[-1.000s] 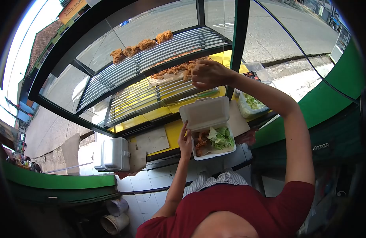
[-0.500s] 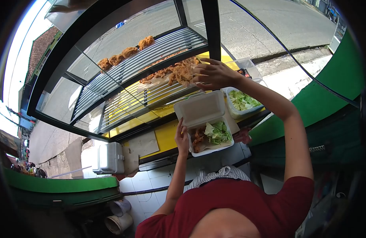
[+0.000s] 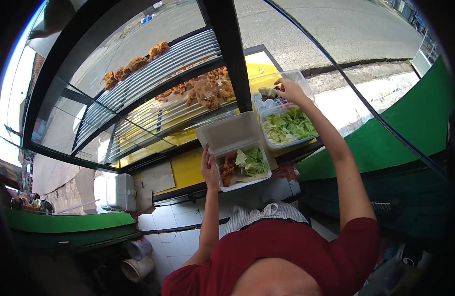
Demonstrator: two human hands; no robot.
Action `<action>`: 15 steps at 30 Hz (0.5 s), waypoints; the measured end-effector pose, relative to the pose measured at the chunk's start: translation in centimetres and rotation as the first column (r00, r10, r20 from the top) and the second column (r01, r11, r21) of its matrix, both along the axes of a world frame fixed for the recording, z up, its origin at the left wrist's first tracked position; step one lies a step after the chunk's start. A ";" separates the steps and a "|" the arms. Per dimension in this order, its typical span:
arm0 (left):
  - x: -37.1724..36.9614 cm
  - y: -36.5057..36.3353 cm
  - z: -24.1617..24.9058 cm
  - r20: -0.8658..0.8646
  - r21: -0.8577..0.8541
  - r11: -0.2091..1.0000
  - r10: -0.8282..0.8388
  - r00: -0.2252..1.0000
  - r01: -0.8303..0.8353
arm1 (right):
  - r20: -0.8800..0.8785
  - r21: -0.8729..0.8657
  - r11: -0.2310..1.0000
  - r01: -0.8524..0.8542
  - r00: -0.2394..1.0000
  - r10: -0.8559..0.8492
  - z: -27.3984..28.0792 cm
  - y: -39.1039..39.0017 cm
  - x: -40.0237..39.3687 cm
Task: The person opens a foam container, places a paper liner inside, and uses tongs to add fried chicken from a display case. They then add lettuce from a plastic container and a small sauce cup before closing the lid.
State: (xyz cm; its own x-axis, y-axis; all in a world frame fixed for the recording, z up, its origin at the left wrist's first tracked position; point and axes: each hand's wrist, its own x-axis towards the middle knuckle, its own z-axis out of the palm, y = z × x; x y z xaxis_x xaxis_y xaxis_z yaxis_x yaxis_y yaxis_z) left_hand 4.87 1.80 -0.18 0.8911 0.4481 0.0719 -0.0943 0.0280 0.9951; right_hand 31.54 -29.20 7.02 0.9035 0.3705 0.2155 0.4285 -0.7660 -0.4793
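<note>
Head view: the foam box lies open near the middle, over the counter's front edge, with a browned fried piece at its 9 o'clock and lettuce at its 3. The left hand grasps the box's side at 9 o'clock, as it did before. The right hand, half a second ago beside the fried pieces in the display case, has moved to 1 o'clock of the box, over a clear container. The lettuce tub, at 2 o'clock, was partly behind the forearm earlier and now shows more fully.

Small, dark items in the clear container blur into the right fingertips, so I cannot tell whether they pinch anything. The left thumb is hard to make out, and black lens edges cut off the surroundings.
</note>
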 end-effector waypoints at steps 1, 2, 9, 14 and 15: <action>0.3 -0.3 0.0 0.018 0.006 1.000 0.020 1.000 -0.020 | -0.040 -0.025 1.000 -0.005 0.999 0.004 -0.9 0.4 1.2; 0.5 -0.6 -0.1 0.035 0.012 0.999 0.039 0.999 -0.039 | -0.081 -0.050 0.999 -0.010 0.997 0.006 -1.7 0.8 2.3; 1.2 -1.3 0.1 0.037 0.041 0.995 0.089 0.995 -0.091 | -0.258 -0.307 0.952 0.016 0.961 -0.099 -5.0 3.9 7.3; 1.0 -1.0 0.0 -0.001 0.047 0.997 0.058 0.998 -0.058 | -0.402 -0.220 0.971 0.092 0.899 -0.176 -6.5 3.7 8.5; 0.9 -0.9 0.1 -0.032 0.027 0.999 0.047 0.998 -0.046 | -0.457 -0.180 0.976 0.126 0.868 -0.196 -5.4 3.5 7.7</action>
